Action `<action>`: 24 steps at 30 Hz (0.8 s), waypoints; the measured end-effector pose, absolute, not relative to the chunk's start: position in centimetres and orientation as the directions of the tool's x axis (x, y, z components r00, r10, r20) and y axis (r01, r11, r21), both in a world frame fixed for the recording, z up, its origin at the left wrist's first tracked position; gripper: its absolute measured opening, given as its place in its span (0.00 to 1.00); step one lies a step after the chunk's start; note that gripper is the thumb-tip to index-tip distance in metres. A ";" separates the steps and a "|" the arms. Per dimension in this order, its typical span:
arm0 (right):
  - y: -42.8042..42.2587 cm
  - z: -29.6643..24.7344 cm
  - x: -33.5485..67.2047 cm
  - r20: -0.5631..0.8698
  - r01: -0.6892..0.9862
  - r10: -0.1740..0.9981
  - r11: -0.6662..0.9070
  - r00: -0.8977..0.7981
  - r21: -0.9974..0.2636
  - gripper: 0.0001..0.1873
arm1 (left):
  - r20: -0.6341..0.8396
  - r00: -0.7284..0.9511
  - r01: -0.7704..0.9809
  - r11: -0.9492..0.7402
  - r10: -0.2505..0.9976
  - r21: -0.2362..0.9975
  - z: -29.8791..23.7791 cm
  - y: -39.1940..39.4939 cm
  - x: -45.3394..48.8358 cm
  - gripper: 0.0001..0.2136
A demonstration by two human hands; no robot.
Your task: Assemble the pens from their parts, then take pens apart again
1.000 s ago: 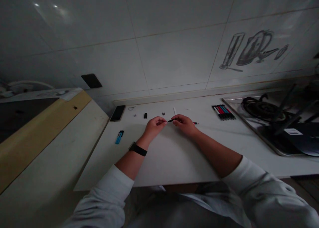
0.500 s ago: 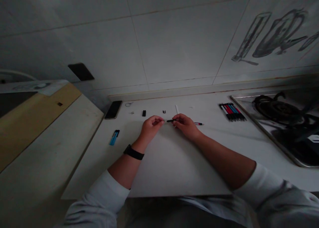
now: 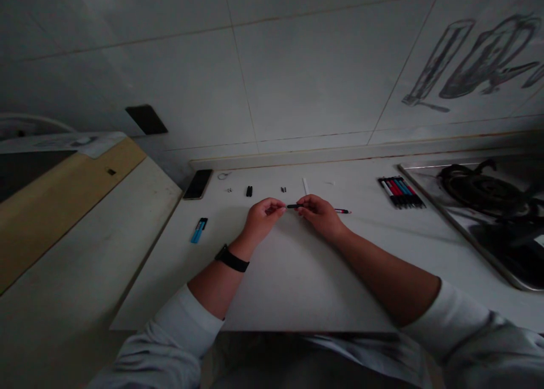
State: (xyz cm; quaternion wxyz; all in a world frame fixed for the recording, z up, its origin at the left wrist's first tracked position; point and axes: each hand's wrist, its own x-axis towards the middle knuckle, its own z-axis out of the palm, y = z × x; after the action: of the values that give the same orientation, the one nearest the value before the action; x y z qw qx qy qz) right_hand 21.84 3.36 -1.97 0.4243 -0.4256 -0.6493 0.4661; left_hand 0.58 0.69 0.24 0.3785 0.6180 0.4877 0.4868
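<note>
Over the white counter, my right hand (image 3: 322,214) is closed in a pinch on a slim black pen part (image 3: 293,206), which points left. My left hand (image 3: 262,216) is pinched too, its fingertips at the left end of that part; anything small between them is hidden. Just right of my right hand lies a pen (image 3: 343,211) with a red and dark barrel. Beyond the hands are a white strip (image 3: 305,186), some tiny dark pieces (image 3: 283,189) and short black parts (image 3: 249,191).
At left are blue pen barrels (image 3: 199,230), a phone (image 3: 198,184), a clear ring-like piece (image 3: 223,175) and small metallic bits (image 3: 229,190). A row of several pens (image 3: 402,192) lies at right, beside a gas stove (image 3: 480,208). A tiled wall (image 3: 306,83) bounds the back.
The gap between my left fingertips and the black pen part has closed; they now meet at its left end. My view has shifted slightly.
</note>
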 end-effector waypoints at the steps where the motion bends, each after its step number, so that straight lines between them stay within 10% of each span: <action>1: 3.4 -2.0 21.9 0.168 0.179 0.947 0.222 -0.272 -0.959 0.15 | 0.232 0.048 0.230 -0.237 0.972 0.944 0.2 0.7 0.6 0.07; 24: 1.9 0.0 22.1 0.255 0.359 0.918 0.359 -0.305 -0.862 0.16 | 0.185 0.073 0.200 -0.196 0.980 0.960 0.3 0.8 0.5 0.10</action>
State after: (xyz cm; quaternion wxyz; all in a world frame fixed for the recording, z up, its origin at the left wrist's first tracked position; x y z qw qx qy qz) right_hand 22.14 1.89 0.00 0.3919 -0.4403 -0.7250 0.3562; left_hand 0.48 0.77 0.27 0.4084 0.6082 0.4851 0.4775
